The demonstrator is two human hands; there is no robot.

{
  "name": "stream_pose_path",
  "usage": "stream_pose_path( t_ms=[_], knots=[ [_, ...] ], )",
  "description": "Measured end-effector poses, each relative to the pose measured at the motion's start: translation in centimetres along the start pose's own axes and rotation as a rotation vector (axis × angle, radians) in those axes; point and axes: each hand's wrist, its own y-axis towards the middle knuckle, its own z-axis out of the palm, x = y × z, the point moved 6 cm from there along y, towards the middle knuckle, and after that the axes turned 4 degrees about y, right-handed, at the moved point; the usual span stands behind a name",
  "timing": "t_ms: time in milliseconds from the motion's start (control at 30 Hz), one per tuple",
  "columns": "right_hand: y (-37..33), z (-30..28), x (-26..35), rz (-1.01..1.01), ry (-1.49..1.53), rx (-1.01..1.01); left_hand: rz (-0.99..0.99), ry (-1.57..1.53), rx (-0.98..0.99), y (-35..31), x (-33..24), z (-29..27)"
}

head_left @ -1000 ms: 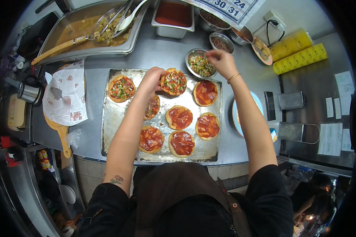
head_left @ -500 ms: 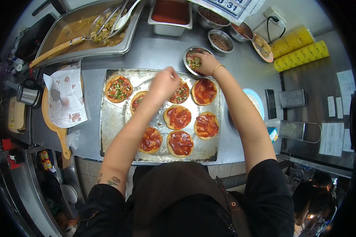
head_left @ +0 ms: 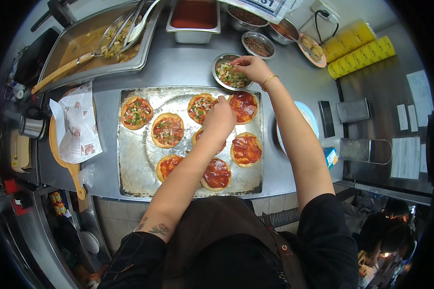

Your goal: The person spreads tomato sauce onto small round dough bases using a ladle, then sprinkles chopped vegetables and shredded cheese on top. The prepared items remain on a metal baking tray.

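Observation:
My left hand is closed above the metal baking tray, over small pizza bases; anything in its fingers is hidden. One sauced base lies just beside it. My right hand hovers at a steel bowl of chopped vegetables, its fingers bent with the tips together; what they pinch is too small to make out. A few bases carry sauce and chopped vegetables, such as the topped base at the far left and another beside it. Others bear red sauce only, like the base at right.
A large pan of broth and a red sauce container stand at the back. Small bowls, including one of dark crumbled filling, sit behind my right hand. A paper-covered wooden board is left; a blue-rimmed plate and graters are right.
My left hand has moved right and nearer me, uncovering a topped base. My right hand has risen from inside the bowl, exposing more of the vegetables. The view has shifted slightly.

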Motion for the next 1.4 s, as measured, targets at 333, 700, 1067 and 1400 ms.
stream_pose_path(
  t_ms=[333, 700, 1067, 1400],
  knots=[
    [-1.1, 4.2, 2.1, -0.324, -0.555, 0.196, -0.061, -0.228, -0.106, 0.5, 1.6, 1.8],
    [1.4, 1.0, -0.4, 0.008, -0.153, 0.054, -0.235, -0.680, 0.004, -0.6, 2.1, 1.6],
    [-2.3, -0.7, 8.1, -0.162, 0.148, 0.298, -0.182, -1.260, -0.106, -0.9, 2.2, -3.9],
    [-5.3, -1.0, 12.5, -0.410, -0.317, 0.075, -0.084, -1.391, -0.145, 1.7, 1.4, -3.7]
  ],
)
